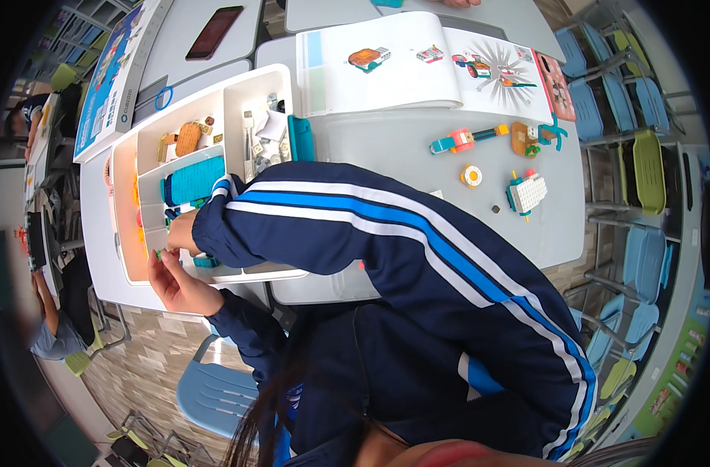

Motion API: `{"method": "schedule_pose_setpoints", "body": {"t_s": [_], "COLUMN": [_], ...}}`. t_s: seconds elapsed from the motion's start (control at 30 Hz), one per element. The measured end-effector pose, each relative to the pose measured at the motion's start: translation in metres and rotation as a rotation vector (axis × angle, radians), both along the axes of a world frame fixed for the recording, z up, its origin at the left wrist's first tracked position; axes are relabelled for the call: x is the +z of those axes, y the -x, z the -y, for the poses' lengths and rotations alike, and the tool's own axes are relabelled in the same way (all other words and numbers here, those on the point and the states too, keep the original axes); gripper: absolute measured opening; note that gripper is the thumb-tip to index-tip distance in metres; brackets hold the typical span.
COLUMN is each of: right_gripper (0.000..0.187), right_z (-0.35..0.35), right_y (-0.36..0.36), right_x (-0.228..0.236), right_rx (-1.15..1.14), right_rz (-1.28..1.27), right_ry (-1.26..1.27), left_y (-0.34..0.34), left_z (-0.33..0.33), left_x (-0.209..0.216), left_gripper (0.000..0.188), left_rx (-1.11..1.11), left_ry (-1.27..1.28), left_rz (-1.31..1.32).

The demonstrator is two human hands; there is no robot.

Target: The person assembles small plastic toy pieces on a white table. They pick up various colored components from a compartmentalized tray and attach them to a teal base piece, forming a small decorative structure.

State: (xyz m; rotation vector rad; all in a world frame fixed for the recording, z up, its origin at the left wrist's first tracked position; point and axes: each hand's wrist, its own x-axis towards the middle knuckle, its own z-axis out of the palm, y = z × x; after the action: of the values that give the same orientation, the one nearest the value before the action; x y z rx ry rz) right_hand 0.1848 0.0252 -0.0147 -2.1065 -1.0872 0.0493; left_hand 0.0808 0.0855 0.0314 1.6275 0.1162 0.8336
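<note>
The left hand [176, 282] was held palm-up at the near edge of the white sorting tray [215, 87], fingers loosely curled, pinching a small green piece [159, 254] at the fingertips; the right hand [182, 230], reaching across in a blue striped sleeve [355, 222], rested inside the tray's near compartment, its fingers hidden, so whether it held anything could not be told. The green piece sat just over the tray's near rim. Judged by appearance, it was a rigid, very light plastic building part, smooth and easily dropped; a fingertip pinch across opposite sides suited it best. A teal block [193, 180] lay in the middle compartment; an open instruction booklet [386, 62] lay at the table's far edge.
</note>
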Motion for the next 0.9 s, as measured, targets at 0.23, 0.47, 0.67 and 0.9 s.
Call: {"method": "schedule_pose_setpoints", "body": {"t_s": [0.23, 0.47, 0.67, 0.9], "right_gripper": [0.022, 0.015, 0.014, 0.016], "right_z": [-0.01, -0.019, -0.015, -0.012], "right_y": [0.001, -0.007, -0.004, -0.004], "right_x": [-0.005, -0.001, -0.003, 0.009], "right_rx": [-0.059, -0.075, -0.2, -0.166], "right_rz": [-0.019, -0.042, -0.038, -0.04], "right_ry": [-0.205, -0.052, -0.07, -0.066], "left_y": [-0.002, -0.003, -0.003, 0.001], "left_z": [0.001, -0.002, 0.006, 0.005], "left_x": [-0.012, -0.013, -0.005, -0.001], "left_gripper": [0.024, 0.022, 0.025, 0.026], "left_rx": [0.152, 0.161, 0.104, 0.101], "left_ry": [-0.178, -0.231, -0.304, -0.329], "left_rz": [-0.002, -0.088, -0.208, -0.256]}}
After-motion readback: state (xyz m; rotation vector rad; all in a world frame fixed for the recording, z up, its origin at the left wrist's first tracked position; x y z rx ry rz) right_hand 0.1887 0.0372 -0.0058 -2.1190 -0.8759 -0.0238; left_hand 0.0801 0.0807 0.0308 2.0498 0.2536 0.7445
